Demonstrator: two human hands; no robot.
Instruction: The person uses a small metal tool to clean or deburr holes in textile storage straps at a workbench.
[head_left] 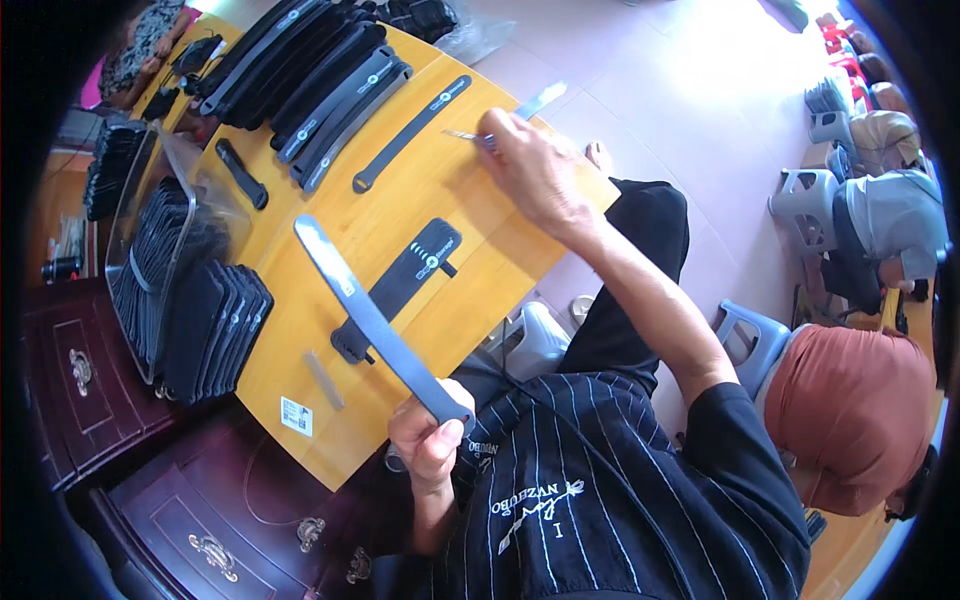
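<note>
Yellow wooden tabletop (pixel 510 255): extending left.
Left hand (pixel 428 442): clamping long grey strap (pixel 372 315).
Right hand (pixel 537 168): pinching perhaps slim metal tool (pixel 486 141).

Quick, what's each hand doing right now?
Left hand: closed, holding one end of a dark grey strap.
Right hand: closed, holding a thin-tipped tool; exactly which kind, I can't tell.

the held strap (pixel 372 318) is dark blue-grey with a small pale mark. the table (pixel 500 265) is honey yellow, the flat piece (pixel 405 275) on it black with white print. the person's shirt (pixel 620 470) is black with thin white stripes, the drawers (pixel 260 465) dark reddish brown, the floor (pixel 720 200) pale pinkish grey, a co-worker's top (pixel 840 410) rust red.
</note>
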